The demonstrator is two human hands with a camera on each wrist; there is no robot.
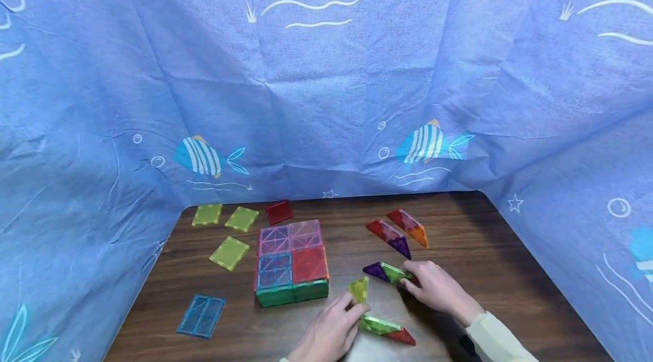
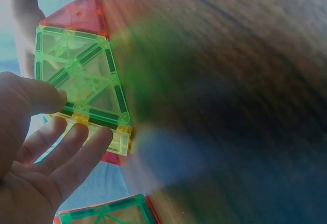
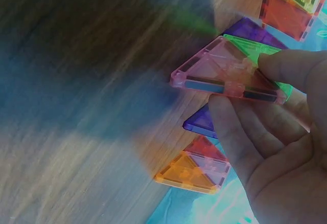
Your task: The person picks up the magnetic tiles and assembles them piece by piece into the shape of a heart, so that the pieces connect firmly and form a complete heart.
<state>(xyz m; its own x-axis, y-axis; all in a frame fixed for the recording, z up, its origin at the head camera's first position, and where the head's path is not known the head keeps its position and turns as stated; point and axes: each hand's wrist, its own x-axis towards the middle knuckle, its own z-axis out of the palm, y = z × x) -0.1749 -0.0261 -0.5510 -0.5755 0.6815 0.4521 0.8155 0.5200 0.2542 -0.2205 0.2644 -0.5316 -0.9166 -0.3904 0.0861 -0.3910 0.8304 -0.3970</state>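
Observation:
My left hand pinches a clear green magnetic tile that stands on edge near the table's front. A red triangular tile joins one end of it. At the other end is a yellow tile, near my fingertips. Farther right, my right hand holds a pink triangular tile between thumb and fingers. Lined up with it stand a green tile and a purple triangular tile.
Left of my hands sits a box-shaped tile block with green sides. Two rows of standing triangular tiles, a red-and-purple one and a red-and-orange one, are behind my right hand. A blue tile, yellow squares and a dark red tile lie on the left side.

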